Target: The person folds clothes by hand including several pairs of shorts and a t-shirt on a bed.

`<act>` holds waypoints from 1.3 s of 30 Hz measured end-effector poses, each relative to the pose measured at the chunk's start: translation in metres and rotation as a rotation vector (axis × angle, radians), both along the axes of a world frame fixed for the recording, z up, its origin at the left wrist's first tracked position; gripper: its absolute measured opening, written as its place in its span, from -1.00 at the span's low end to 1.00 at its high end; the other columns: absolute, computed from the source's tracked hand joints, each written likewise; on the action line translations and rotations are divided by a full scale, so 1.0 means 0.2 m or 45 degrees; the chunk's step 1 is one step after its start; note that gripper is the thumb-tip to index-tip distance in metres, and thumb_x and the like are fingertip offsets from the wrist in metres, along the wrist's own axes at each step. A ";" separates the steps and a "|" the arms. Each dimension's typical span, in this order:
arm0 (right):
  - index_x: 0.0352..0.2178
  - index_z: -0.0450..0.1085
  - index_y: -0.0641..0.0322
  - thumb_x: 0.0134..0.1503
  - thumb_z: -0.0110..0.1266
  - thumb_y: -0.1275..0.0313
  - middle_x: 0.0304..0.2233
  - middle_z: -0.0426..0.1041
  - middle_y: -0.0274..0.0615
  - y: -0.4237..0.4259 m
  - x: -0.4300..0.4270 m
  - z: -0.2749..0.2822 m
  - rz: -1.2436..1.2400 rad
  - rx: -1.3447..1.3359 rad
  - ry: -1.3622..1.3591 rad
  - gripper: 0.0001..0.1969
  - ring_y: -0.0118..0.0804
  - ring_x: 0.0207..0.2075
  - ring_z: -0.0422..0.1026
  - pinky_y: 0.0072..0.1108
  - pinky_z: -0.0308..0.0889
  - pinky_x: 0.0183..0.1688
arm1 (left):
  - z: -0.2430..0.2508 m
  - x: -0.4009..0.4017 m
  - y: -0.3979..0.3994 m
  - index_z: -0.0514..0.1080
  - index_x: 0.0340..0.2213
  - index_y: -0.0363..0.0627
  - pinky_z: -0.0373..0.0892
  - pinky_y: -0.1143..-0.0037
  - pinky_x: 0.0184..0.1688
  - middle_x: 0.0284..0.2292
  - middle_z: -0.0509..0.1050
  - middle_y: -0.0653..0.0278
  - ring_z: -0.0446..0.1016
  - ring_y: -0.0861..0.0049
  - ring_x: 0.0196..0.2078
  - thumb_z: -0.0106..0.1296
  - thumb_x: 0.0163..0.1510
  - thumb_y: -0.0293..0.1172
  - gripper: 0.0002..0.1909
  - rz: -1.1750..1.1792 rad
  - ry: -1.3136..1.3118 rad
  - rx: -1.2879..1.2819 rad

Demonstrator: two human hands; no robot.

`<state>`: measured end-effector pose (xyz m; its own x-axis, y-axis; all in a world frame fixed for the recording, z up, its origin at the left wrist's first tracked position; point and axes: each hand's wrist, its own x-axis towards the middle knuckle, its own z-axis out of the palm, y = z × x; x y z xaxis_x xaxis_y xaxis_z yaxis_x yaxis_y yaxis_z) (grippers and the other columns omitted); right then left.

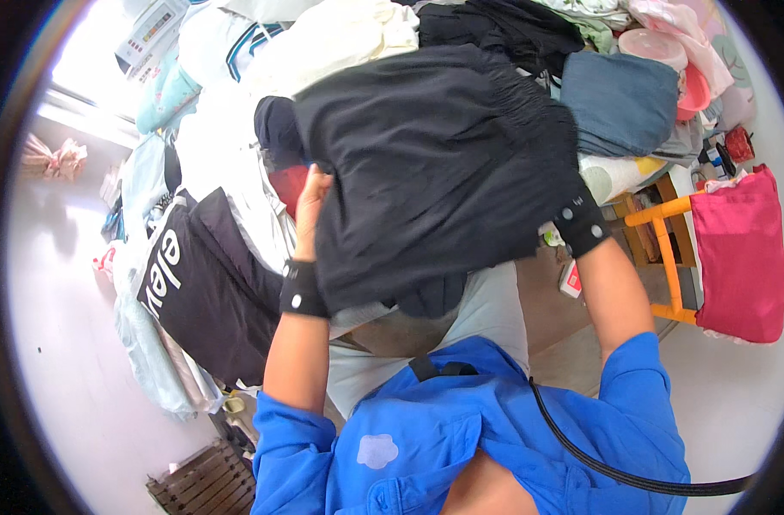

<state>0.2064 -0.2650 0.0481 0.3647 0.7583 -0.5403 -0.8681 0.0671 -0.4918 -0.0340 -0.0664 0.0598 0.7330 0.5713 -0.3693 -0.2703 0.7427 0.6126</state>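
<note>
A black garment with a gathered elastic waistband, perhaps shorts or trousers, is spread out in front of me above my lap. My left hand grips its left edge, thumb uppermost. On the other side, my right forearm with a black wristband reaches to the waistband end, where the cloth hides my right hand. Below the garment's near edge hangs a piece of dark cloth. Behind its left edge lie a navy cloth and a red cloth.
Heaped clothes surround the garment, including cream fabric and a black pile. Folded blue-grey cloth lies right, near a pink basin. A black bag with white lettering is left. A yellow-framed chair holds a crimson cover.
</note>
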 end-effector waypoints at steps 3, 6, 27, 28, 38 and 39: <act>-0.11 0.18 0.18 0.02 -0.36 -0.06 -0.12 0.26 -0.15 0.12 0.06 -0.12 0.014 -0.045 0.041 -0.41 -0.29 -0.11 0.24 -0.43 0.07 -0.03 | -0.22 -0.03 0.02 0.21 -0.16 -0.15 0.21 0.55 -0.11 -0.16 0.30 0.32 0.29 0.57 -0.16 -0.19 0.01 -0.32 -0.67 0.070 0.366 0.350; -0.11 0.19 0.17 -0.01 -0.20 -0.01 -0.15 0.29 -0.18 0.02 0.13 -0.19 0.067 0.050 -0.109 -0.45 -0.27 -0.12 0.25 -0.40 0.07 -0.03 | -0.23 -0.09 -0.03 0.14 -0.08 -0.14 0.15 0.56 -0.08 -0.14 0.29 0.35 0.24 0.54 -0.11 -0.18 0.01 -0.27 -0.57 -0.062 0.384 0.189; -0.43 0.29 0.33 0.01 -0.13 0.24 -0.50 0.30 -0.38 -0.11 -0.20 -0.11 0.099 -0.524 -1.108 -0.70 -0.58 -0.47 0.22 -0.72 0.13 -0.41 | -0.24 -0.14 -0.07 0.25 -0.29 -0.31 0.31 0.54 -0.28 -0.37 0.37 0.16 0.37 0.48 -0.32 -0.10 -0.03 -0.30 -0.68 0.000 0.537 0.294; -0.36 0.28 0.24 -0.01 -0.12 0.17 -0.41 0.30 -0.37 -0.13 -0.20 -0.10 0.185 -0.550 -1.104 -0.67 -0.54 -0.38 0.23 -0.69 0.14 -0.34 | -0.24 -0.15 -0.09 0.25 -0.29 -0.31 0.31 0.54 -0.28 -0.37 0.37 0.16 0.37 0.48 -0.32 -0.10 -0.03 -0.30 -0.68 -0.015 0.540 0.291; -0.13 0.05 0.21 -0.21 0.16 0.21 -0.19 0.22 -0.21 -0.09 -0.30 -0.02 0.367 -0.510 -0.897 -0.36 -0.39 -0.25 0.30 -0.51 0.34 -0.34 | -0.15 -0.18 -0.16 0.22 -0.18 -0.21 0.28 0.61 -0.29 -0.28 0.35 0.25 0.35 0.59 -0.30 0.04 -0.16 -0.15 -0.46 -0.360 0.667 0.335; -0.13 0.05 0.21 -0.21 0.16 0.21 -0.19 0.22 -0.21 -0.08 -0.29 -0.03 0.367 -0.505 -0.897 -0.36 -0.39 -0.25 0.30 -0.51 0.34 -0.34 | -0.17 -0.19 -0.15 0.25 -0.23 -0.18 0.29 0.63 -0.37 -0.33 0.37 0.28 0.36 0.62 -0.35 0.04 -0.16 -0.17 -0.53 -0.334 0.637 0.282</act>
